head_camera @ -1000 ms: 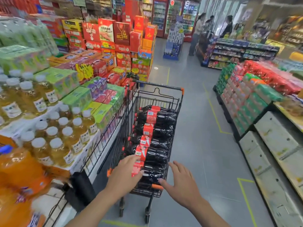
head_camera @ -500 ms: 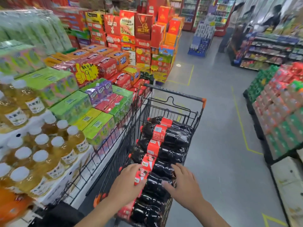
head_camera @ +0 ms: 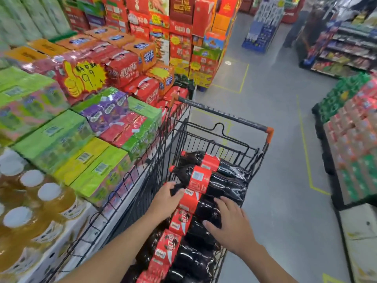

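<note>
2 hands have left the near end of the cart (head_camera: pixel 226 116) within the last second and now sit farther in, on the cola bottles (head_camera: pixel 222 180). The left hand (head_camera: pixel 164 199) has fingers and thumb curled round the neck end of a bottle at the left side of the load. The right hand (head_camera: pixel 231 223) lies spread and flat on the dark bodies, fingers straight, holding nothing. Pushing looks to be over, and a lift or shift of the bottles is probably being set up. The grip is only half made, since just 1 hand has closed.

The cola bottles lie on their sides in the cart, side by side in a row from near to far. Their caps point left, the red labels form a band down the middle, and the dark bodies lie to the right. Clear film glints over the far ones, so they are likely bundled packs, heavy and slippery.

The cart stands close along a low shelf on the left holding green cartons (head_camera: pixel 51 137), red packs with a yellow price sign (head_camera: pixel 81 78) and, nearer, amber drink bottles with white caps (head_camera: pixel 51 198). Grey floor (head_camera: pixel 271 94) with yellow lines runs to the right, past stacked drink packs (head_camera: pixel 357 129).
</note>
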### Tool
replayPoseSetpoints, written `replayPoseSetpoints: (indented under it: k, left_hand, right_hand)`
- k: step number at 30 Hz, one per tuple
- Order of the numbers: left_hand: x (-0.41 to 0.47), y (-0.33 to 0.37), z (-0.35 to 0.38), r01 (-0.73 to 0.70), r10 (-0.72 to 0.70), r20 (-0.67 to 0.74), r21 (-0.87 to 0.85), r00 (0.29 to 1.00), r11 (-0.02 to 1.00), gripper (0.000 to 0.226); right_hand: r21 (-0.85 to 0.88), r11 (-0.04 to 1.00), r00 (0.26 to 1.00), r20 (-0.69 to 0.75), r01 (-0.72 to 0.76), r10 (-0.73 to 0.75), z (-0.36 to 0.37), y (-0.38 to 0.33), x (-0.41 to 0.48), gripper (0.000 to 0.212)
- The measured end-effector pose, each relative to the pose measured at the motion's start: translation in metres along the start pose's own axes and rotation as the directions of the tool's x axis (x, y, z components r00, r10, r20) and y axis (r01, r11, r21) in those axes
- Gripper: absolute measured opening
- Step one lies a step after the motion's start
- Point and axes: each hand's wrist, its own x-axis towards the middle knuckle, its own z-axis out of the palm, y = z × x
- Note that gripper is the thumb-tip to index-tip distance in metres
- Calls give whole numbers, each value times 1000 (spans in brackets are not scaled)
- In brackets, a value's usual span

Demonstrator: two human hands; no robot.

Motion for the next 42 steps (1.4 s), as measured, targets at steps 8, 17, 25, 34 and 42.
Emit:
replayPoseSetpoints:
  k: [8,17,25,34,42]
  left_hand:
    - [170,-59,52,369,-416,52,-568,908,736,138]
    - [191,-19,58,490,-478,293,-792,828,363,74]
    - [207,-17,61,531,-504,357,-808,786,255,58]
    - [214,-26,65,550,-594,338,-807,730,216,75]
    - [186,4,38,466,-570,257,-847,781,256,64]
  right_hand:
    - [-112,991,998,-13,-68,67,-5,20,73,96]
    - [-230,965,990,29,-129,139,0,45,137,112]
    - [-413,908,990,85,-68,113,6,59,164,129]
    - [-413,909,998,-25,-60,55,16,58,162,113]
    - [-385,920,991,-131,-70,21,-2,46,144,102]
